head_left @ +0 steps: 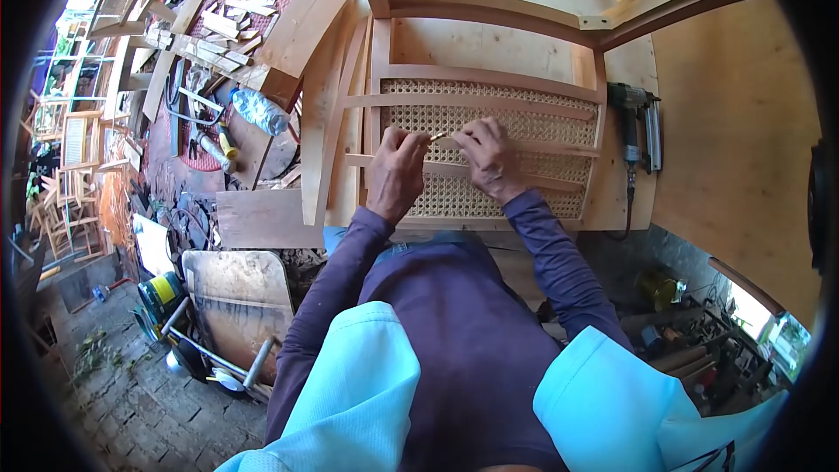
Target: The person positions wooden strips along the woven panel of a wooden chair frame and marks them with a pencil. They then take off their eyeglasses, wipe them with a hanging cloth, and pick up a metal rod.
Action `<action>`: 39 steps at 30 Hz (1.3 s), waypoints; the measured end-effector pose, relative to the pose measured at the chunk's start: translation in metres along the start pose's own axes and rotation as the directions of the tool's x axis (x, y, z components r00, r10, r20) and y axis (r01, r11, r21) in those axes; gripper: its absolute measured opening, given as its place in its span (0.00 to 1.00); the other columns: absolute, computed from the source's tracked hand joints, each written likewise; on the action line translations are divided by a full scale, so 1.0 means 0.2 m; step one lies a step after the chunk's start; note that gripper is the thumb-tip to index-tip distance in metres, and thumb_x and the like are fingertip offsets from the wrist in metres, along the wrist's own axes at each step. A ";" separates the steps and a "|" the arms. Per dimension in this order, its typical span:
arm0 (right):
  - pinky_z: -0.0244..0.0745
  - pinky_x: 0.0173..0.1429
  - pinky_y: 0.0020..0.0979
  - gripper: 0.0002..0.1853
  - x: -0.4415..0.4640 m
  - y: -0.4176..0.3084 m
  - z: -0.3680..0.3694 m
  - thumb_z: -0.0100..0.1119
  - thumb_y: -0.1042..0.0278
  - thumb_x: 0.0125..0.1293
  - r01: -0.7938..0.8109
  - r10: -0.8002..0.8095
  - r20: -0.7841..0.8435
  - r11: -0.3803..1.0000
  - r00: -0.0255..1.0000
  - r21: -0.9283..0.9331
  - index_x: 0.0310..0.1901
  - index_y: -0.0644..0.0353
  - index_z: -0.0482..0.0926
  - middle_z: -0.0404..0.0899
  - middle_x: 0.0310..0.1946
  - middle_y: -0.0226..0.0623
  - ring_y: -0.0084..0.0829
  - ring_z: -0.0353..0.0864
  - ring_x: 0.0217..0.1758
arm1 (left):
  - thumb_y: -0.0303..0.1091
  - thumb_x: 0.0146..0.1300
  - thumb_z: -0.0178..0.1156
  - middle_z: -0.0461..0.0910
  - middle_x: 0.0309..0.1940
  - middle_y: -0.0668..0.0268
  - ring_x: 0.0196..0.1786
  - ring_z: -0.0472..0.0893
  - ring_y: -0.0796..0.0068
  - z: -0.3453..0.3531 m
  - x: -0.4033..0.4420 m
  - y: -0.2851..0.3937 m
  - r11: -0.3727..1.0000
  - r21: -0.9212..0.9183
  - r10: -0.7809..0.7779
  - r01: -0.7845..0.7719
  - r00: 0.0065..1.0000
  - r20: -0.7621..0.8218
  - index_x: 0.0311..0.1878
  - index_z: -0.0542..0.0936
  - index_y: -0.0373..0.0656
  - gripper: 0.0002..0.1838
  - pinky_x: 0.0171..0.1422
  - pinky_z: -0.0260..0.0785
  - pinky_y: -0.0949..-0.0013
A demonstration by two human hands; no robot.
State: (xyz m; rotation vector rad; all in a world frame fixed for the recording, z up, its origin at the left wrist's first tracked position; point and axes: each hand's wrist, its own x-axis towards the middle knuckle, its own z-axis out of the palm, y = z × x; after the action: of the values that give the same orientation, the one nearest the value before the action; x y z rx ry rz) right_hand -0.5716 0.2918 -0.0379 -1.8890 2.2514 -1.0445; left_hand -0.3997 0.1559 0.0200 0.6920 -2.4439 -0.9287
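Note:
Both my hands are raised over a wooden chair frame [489, 77] with a woven cane panel [454, 201] in it. My left hand [396, 173] is closed in a pinch on a small, thin, yellowish piece [439, 135], too small to name. From the other side my right hand [489, 162], also pinched, meets the piece's far end; what lies between its fingertips is partly hidden. Wooden slats [559, 150] run across the cane beneath my hands.
A nail gun [627, 127] with an air hose lies right of the frame on the plywood bench [642, 197]. To the left are a plastic bottle [260, 112], a yellow-handled tool [228, 142], a hacksaw [175, 98] and scrap wood [232, 22]. A plywood sheet [734, 122] stands at right.

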 end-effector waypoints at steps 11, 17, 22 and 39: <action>0.78 0.63 0.47 0.19 0.12 0.11 -0.26 0.68 0.83 0.64 -0.183 0.174 -0.347 0.983 0.922 0.006 0.57 0.65 0.81 0.80 0.53 0.47 0.50 0.81 0.58 | 0.31 0.65 0.67 0.78 0.48 0.57 0.57 0.75 0.49 0.30 0.21 0.05 0.938 0.234 0.231 -0.256 0.964 0.128 0.51 0.82 0.46 0.12 0.60 0.69 0.48; 0.78 0.65 0.47 0.23 0.42 0.02 -0.12 0.72 0.82 0.57 0.032 -0.020 -0.166 0.997 0.986 0.070 0.56 0.64 0.82 0.79 0.52 0.43 0.49 0.80 0.58 | 0.26 0.65 0.70 0.80 0.50 0.58 0.54 0.78 0.52 -0.03 -0.10 0.05 0.982 0.129 0.133 -0.140 0.989 0.064 0.54 0.82 0.43 0.15 0.60 0.73 0.54; 0.76 0.67 0.47 0.28 0.50 -0.03 0.01 0.77 0.80 0.53 0.084 -0.081 -0.044 0.993 0.996 0.078 0.58 0.65 0.80 0.78 0.54 0.44 0.49 0.78 0.59 | 0.21 0.67 0.65 0.82 0.49 0.56 0.54 0.80 0.50 -0.37 -0.43 -0.02 0.979 0.168 -0.104 0.119 0.990 -0.095 0.53 0.83 0.40 0.12 0.59 0.74 0.53; 0.77 0.63 0.48 0.19 0.68 -0.29 -0.06 0.58 0.86 0.69 0.080 -0.076 0.037 0.988 0.996 -0.134 0.61 0.65 0.81 0.77 0.51 0.50 0.52 0.80 0.56 | 0.27 0.79 0.61 0.85 0.49 0.59 0.50 0.84 0.68 -1.27 -0.90 -0.90 0.831 -0.244 -0.508 0.500 0.505 -0.698 0.57 0.83 0.36 0.09 0.57 0.77 0.66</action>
State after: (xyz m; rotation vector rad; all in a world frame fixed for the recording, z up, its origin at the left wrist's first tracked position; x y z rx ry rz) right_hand -0.5626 0.1760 0.0539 -2.0453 2.3033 -0.8842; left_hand -0.0659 0.0206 0.0287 1.5025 -1.4924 -0.6372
